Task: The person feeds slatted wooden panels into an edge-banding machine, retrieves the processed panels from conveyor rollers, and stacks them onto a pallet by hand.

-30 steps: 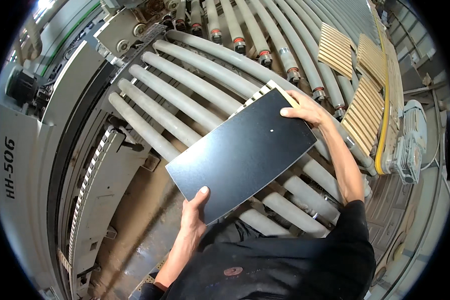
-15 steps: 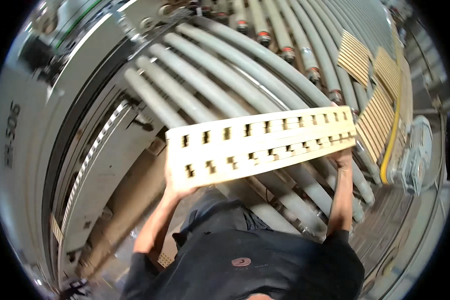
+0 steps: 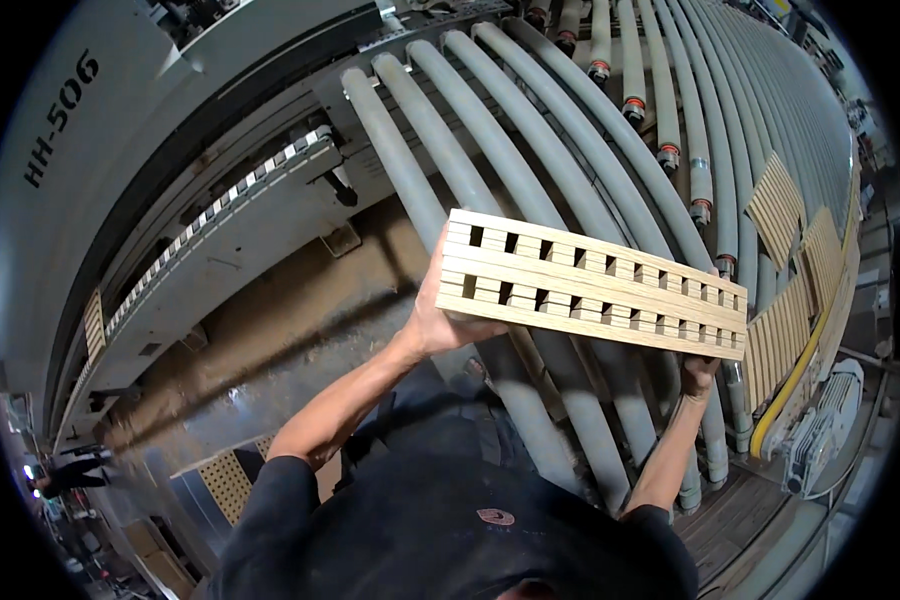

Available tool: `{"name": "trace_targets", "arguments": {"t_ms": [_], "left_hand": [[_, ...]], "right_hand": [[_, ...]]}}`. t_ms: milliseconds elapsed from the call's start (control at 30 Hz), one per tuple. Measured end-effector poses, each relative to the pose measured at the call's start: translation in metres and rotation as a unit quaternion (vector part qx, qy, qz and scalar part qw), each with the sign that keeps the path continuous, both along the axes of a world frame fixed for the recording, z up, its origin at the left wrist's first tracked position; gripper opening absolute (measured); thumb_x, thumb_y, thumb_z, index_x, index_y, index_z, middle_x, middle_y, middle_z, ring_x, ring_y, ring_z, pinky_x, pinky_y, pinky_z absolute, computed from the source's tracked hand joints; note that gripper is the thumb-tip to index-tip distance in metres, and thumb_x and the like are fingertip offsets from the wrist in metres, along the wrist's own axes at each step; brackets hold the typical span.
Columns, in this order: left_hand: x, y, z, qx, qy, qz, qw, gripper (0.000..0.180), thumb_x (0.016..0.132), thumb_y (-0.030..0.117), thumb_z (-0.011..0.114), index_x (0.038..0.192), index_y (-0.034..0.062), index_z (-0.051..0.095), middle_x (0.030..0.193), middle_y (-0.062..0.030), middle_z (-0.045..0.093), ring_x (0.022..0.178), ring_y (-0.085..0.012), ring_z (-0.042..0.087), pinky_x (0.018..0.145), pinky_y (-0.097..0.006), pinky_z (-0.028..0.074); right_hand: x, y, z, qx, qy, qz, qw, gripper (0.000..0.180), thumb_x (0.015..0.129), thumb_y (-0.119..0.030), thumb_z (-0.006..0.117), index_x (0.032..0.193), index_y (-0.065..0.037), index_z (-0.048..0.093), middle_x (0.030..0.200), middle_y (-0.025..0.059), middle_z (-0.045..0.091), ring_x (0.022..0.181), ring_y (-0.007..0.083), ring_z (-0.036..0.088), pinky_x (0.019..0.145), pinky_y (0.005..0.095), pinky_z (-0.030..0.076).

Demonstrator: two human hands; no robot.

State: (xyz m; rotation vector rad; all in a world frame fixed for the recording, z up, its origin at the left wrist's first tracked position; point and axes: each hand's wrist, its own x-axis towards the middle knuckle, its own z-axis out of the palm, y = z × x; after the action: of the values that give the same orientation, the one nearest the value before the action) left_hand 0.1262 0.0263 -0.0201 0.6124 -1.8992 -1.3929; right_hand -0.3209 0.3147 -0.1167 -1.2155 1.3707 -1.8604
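Observation:
Between my two hands is a stack of pale grooved wooden panels [image 3: 595,290], held up above the rollers with its end faces toward me. Two rows of small rectangular gaps run along those faces. My left hand [image 3: 440,318] is closed round the stack's left end, with the palm against its side and the fingers partly underneath. At the far right end my right hand [image 3: 701,372] grips the underside. Most of its fingers are hidden behind the wood, with a fingertip showing over the top edge.
Below the stack stretch grey conveyor rollers [image 3: 530,150]. A large grey machine [image 3: 170,110] stands at left. More slatted panels [image 3: 776,340] lie at right beside a yellow rail [image 3: 795,390] and a motor [image 3: 823,425]. Perforated panels [image 3: 225,488] sit low at left; another person [image 3: 75,470] is farther off.
My view has turned, bringing more of the machine and floor at left into sight. The stack now slopes down to the right instead of up, still held in both hands.

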Motion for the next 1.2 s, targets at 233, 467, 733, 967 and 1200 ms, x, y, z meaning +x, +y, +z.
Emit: {"name": "trace_targets", "arguments": {"t_ms": [233, 467, 733, 967, 1200], "left_hand": [[0.001, -0.01, -0.042, -0.162, 0.028, 0.033, 0.986, 0.136, 0.053, 0.031, 0.099, 0.153, -0.0046, 0.014, 0.144, -0.015, 0.042, 0.136, -0.0286, 0.042, 0.117, -0.041, 0.03], [-0.002, 0.021, -0.007, -0.134, 0.104, 0.105, 0.98, 0.133, 0.059, 0.044, 0.095, 0.154, -0.0054, 0.018, 0.153, -0.0234, 0.03, 0.145, -0.0354, 0.028, 0.12, -0.045, 0.026], [0.1, 0.133, 0.036, 0.012, 0.088, 0.296, 0.951, 0.123, 0.059, 0.035, 0.096, 0.152, -0.0056, 0.026, 0.143, -0.0189, 0.044, 0.134, -0.0295, 0.043, 0.114, -0.039, 0.033], [0.197, 0.228, 0.031, 0.199, 0.192, 0.457, 0.846, 0.118, 0.059, 0.032, 0.095, 0.151, -0.0065, 0.032, 0.148, -0.0211, 0.047, 0.138, -0.0295, 0.044, 0.117, -0.039, 0.031], [0.291, 0.312, 0.015, 0.249, 0.289, 0.634, 0.673, 0.093, 0.061, 0.018, 0.092, 0.141, -0.0029, 0.049, 0.129, -0.0152, 0.063, 0.121, -0.0242, 0.058, 0.107, -0.036, 0.044]], "right_hand": [[0.026, -0.059, 0.034, 0.179, 0.396, -0.103, 0.894, 0.082, 0.097, -0.05, 0.055, 0.156, -0.001, 0.023, 0.157, 0.0181, 0.036, 0.143, 0.033, 0.037, 0.119, 0.0475, 0.028], [-0.017, -0.029, -0.005, 0.184, 0.133, -0.206, 0.952, 0.079, 0.083, -0.045, 0.075, 0.146, -0.009, 0.046, 0.145, 0.0112, 0.05, 0.13, 0.0307, 0.05, 0.111, 0.0482, 0.041], [0.153, -0.076, 0.147, 0.228, 0.009, -0.015, 0.973, 0.084, 0.078, -0.043, 0.08, 0.145, -0.005, 0.046, 0.142, 0.0124, 0.052, 0.127, 0.0294, 0.052, 0.109, 0.0439, 0.043], [0.266, -0.174, 0.19, 0.252, 0.026, 0.26, 0.932, 0.088, 0.074, -0.041, 0.085, 0.144, -0.003, 0.046, 0.139, 0.0135, 0.054, 0.125, 0.0282, 0.054, 0.108, 0.0402, 0.044], [0.459, -0.243, 0.151, 0.323, 0.07, 0.453, 0.828, 0.091, 0.074, -0.04, 0.087, 0.142, 0.001, 0.045, 0.132, 0.0139, 0.058, 0.119, 0.0263, 0.058, 0.104, 0.0393, 0.046]]}}
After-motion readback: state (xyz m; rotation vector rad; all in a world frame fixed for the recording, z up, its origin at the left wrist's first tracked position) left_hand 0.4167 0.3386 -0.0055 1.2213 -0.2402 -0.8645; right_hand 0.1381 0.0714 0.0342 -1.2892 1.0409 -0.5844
